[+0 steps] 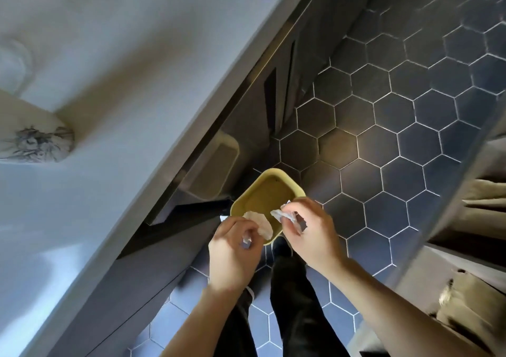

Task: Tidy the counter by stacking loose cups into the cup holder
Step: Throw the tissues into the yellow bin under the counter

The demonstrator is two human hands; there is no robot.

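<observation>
I look down past the counter edge at a yellow square bin point(269, 192) standing on the floor. My left hand point(235, 249) is closed around a crumpled white piece of paper point(261, 223) just above the bin's near rim. My right hand point(309, 233) pinches another crumpled white scrap point(284, 215) over the bin's right near corner. On the counter at the far left lies a pale paper cup point(32, 134) on its side, with a dark sketch printed on it. No cup holder is in view.
The white counter point(115, 82) fills the left half, its edge running diagonally. Dark cabinet fronts point(169, 249) sit below it. The floor is dark hexagonal tile point(397, 137). Shelves with brown cardboard point(471, 315) stand at the right. My dark-trousered legs point(295, 302) are below my hands.
</observation>
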